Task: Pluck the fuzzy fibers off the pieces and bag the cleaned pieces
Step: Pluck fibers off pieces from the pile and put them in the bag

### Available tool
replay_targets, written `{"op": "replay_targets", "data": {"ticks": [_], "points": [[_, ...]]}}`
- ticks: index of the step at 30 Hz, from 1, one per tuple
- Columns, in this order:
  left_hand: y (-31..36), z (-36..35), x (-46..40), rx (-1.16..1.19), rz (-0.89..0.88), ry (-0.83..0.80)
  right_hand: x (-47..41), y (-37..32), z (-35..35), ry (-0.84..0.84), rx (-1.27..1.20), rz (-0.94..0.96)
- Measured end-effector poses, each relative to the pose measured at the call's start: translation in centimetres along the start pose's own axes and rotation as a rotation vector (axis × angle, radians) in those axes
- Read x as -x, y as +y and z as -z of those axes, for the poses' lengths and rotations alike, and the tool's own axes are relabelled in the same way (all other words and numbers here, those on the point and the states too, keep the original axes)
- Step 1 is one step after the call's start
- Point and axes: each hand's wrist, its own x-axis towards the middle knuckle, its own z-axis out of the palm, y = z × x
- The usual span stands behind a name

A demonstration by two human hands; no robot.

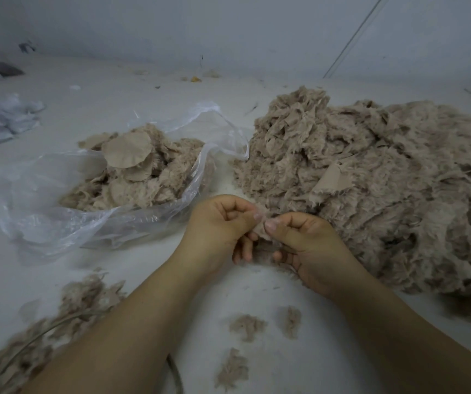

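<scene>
Piece (pixel 261 233): pinched between both thumbs, just beside pile (pixel 371 189) | left hand (pixel 218 226): fingers curled, gripping piece | right hand (pixel 304 240): likewise gripped piece | bag (pixel 66 194): left of pile, held pieces | fluff (pixel 247 327): near pile, below hands

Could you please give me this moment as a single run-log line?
stage: plucking | left hand: pinches piece | right hand: pinches same piece | bag: open, partly filled | pile: right
</scene>
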Motion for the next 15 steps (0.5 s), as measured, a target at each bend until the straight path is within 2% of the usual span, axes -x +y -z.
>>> {"op": "replay_targets", "data": {"ticks": [5, 11, 15], "points": [[0.03, 0.16, -0.22, 0.039, -0.063, 0.108, 0.05, -0.15, -0.23, 0.031, -0.01, -0.01], [0.02, -0.27, 0.04, -0.033, -0.058, 0.026, 0.35, -0.41, -0.24, -0.052, 0.031, 0.018], [0.08, -0.15, 0.03, -0.022, -0.098, 0.132, 0.44, -0.5, -0.54, -0.05, 0.034, 0.012]]}}
